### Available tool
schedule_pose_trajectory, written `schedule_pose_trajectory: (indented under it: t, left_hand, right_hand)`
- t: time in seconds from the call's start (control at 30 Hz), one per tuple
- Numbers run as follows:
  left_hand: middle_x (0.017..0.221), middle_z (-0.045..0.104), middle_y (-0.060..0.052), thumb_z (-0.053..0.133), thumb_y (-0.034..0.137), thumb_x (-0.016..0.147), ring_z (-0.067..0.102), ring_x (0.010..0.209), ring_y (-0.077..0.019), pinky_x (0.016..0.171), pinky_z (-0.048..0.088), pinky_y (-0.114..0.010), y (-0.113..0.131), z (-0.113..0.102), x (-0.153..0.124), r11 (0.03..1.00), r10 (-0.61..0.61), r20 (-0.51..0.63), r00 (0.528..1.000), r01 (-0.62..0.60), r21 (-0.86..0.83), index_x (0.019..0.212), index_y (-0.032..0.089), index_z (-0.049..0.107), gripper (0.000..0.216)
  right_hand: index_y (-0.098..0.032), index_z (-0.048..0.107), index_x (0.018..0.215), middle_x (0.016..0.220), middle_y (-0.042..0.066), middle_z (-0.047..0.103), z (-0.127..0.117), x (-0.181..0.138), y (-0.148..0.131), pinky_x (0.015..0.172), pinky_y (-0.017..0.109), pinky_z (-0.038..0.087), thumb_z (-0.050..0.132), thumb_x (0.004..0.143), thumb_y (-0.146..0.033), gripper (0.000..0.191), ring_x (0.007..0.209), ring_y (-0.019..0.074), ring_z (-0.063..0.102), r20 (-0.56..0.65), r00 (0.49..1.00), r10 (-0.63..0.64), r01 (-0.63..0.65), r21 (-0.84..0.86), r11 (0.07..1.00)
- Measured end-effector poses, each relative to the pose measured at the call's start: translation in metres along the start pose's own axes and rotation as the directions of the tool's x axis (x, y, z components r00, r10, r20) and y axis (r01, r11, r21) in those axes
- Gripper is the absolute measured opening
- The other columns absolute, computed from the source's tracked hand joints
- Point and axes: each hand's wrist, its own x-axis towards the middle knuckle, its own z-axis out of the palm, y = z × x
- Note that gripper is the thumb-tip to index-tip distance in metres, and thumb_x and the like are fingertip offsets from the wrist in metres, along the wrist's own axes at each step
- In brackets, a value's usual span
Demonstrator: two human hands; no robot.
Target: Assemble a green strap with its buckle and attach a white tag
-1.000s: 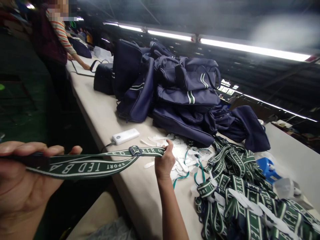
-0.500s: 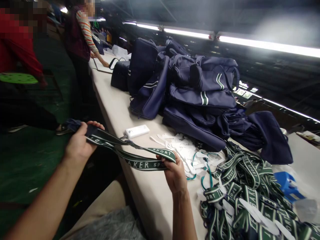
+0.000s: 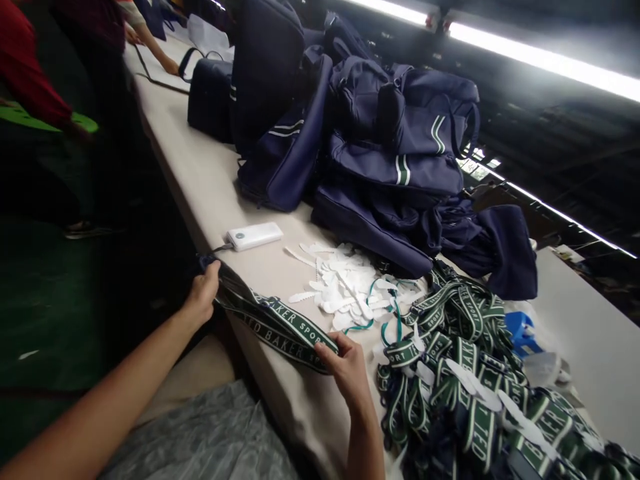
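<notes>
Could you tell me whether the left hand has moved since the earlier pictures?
Yes. The left hand, gripping the green strap, has come in toward the table edge, now just below the white power bank.

Clearly a factory floor for bag making, a finishing or assembly line. Told by one long worktable (image 3: 210, 193) under a beige cover, running far back. Heaped on the table's middle, a pile of identical navy bags (image 3: 380, 153) with white and green stripes. On the near end of the table, right of the bags, a tangle of green printed straps (image 3: 475, 373), and between straps and bags a scatter of white paper tags (image 3: 345, 287). Beside the tags, a white power bank (image 3: 254, 235). Beyond the bags, long fluorescent tube lights (image 3: 540, 60) overhead. At the table's far end, another worker's hand (image 3: 173, 67) resting on it.
</notes>
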Motion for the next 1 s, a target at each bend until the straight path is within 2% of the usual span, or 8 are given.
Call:
schedule_pose_trajectory:
  t: [0.17, 0.33, 0.47, 0.6, 0.73, 0.8, 0.9, 1.0]
  left_hand:
    - [0.063, 0.058, 0.0, 0.052, 0.025, 0.094, 0.053, 0.049, -0.0118, 0.045, 0.048, -0.021, 0.004, -0.001, -0.031, 0.991, -0.117, 0.109, 0.987, 0.123, -0.047, 0.078, 0.015, 0.06, 0.021]
    - [0.079, 0.07, -0.009, 0.054, -0.002, 0.073, 0.068, 0.07, -0.0185, 0.063, 0.061, -0.026, 0.021, -0.019, -0.057, 0.973, -0.225, 0.221, 0.949, 0.231, 0.001, 0.081, 0.01, 0.066, 0.018]
    - [0.092, 0.073, -0.015, 0.064, -0.005, 0.069, 0.072, 0.085, -0.0246, 0.073, 0.063, -0.027, 0.018, -0.037, -0.064, 0.965, -0.259, 0.26, 0.93, 0.24, 0.103, 0.089, 0.006, 0.072, 0.025]
    - [0.104, 0.073, -0.017, 0.079, 0.003, 0.068, 0.071, 0.097, -0.0294, 0.081, 0.063, -0.029, 0.015, -0.049, -0.062, 0.954, -0.3, 0.412, 0.86, 0.257, 0.156, 0.098, 0.008, 0.074, 0.03]
    - [0.114, 0.071, -0.015, 0.077, -0.01, 0.063, 0.07, 0.102, -0.0291, 0.082, 0.062, -0.028, 0.02, -0.057, -0.059, 0.91, -0.383, 0.449, 0.807, 0.413, 0.033, 0.109, 0.011, 0.072, 0.051]
    - [0.112, 0.071, -0.016, 0.072, -0.013, 0.068, 0.071, 0.098, -0.0281, 0.081, 0.063, -0.031, 0.02, -0.059, -0.06, 0.891, -0.397, 0.431, 0.81, 0.454, -0.031, 0.11, 0.01, 0.071, 0.048]
    - [0.099, 0.072, -0.014, 0.061, -0.012, 0.078, 0.073, 0.083, -0.0208, 0.076, 0.063, -0.027, 0.009, -0.057, -0.062, 0.898, -0.349, 0.376, 0.858, 0.422, -0.129, 0.098, 0.008, 0.071, 0.031]
    - [0.09, 0.072, -0.013, 0.052, -0.008, 0.087, 0.072, 0.077, -0.0164, 0.069, 0.061, -0.02, -0.008, -0.048, -0.062, 0.889, -0.312, 0.294, 0.903, 0.387, -0.244, 0.088, 0.007, 0.071, 0.024]
  right_hand:
    - [-0.013, 0.067, 0.076, 0.062, -0.002, 0.052, -0.006, -0.003, 0.019, 0.053, 0.023, 0.032, 0.077, 0.074, -0.045, 0.034, 0.058, 0.0109, 0.04, -0.12, 0.993, 0.023, -0.026, -0.027, 0.999]
    - [-0.013, 0.066, 0.077, 0.062, -0.003, 0.05, -0.009, -0.006, 0.016, 0.05, 0.021, 0.029, 0.081, 0.07, -0.045, 0.036, 0.056, 0.0091, 0.037, -0.111, 0.99, 0.085, -0.069, 0.138, 0.988]
    - [-0.015, 0.068, 0.081, 0.064, -0.004, 0.053, -0.012, -0.006, 0.015, 0.05, 0.02, 0.03, 0.084, 0.07, -0.043, 0.035, 0.054, 0.0079, 0.039, -0.077, 0.99, 0.115, -0.089, 0.286, 0.954]
    - [-0.016, 0.07, 0.086, 0.068, -0.001, 0.06, -0.012, -0.007, 0.014, 0.054, 0.02, 0.039, 0.086, 0.07, -0.042, 0.035, 0.059, 0.0106, 0.051, -0.064, 0.99, 0.126, -0.088, 0.419, 0.904]
    - [-0.017, 0.066, 0.086, 0.078, 0.002, 0.065, -0.009, -0.01, 0.009, 0.06, 0.024, 0.048, 0.087, 0.069, -0.042, 0.037, 0.064, 0.0137, 0.059, -0.052, 0.989, 0.135, -0.097, 0.459, 0.883]
    - [-0.018, 0.064, 0.087, 0.073, 0.001, 0.063, -0.007, -0.011, 0.007, 0.056, 0.023, 0.046, 0.085, 0.071, -0.045, 0.038, 0.06, 0.0131, 0.057, -0.01, 0.992, 0.127, -0.108, 0.461, 0.881]
    - [-0.018, 0.066, 0.089, 0.056, -0.001, 0.057, -0.003, -0.012, 0.008, 0.047, 0.02, 0.037, 0.083, 0.072, -0.05, 0.039, 0.048, 0.0103, 0.048, 0.031, 0.994, 0.108, -0.111, 0.435, 0.894]
    - [-0.019, 0.071, 0.095, 0.067, 0.005, 0.067, 0.002, -0.007, 0.017, 0.039, 0.021, 0.031, 0.087, 0.062, -0.054, 0.051, 0.038, 0.009, 0.044, -0.001, 0.991, 0.134, -0.123, 0.392, 0.912]
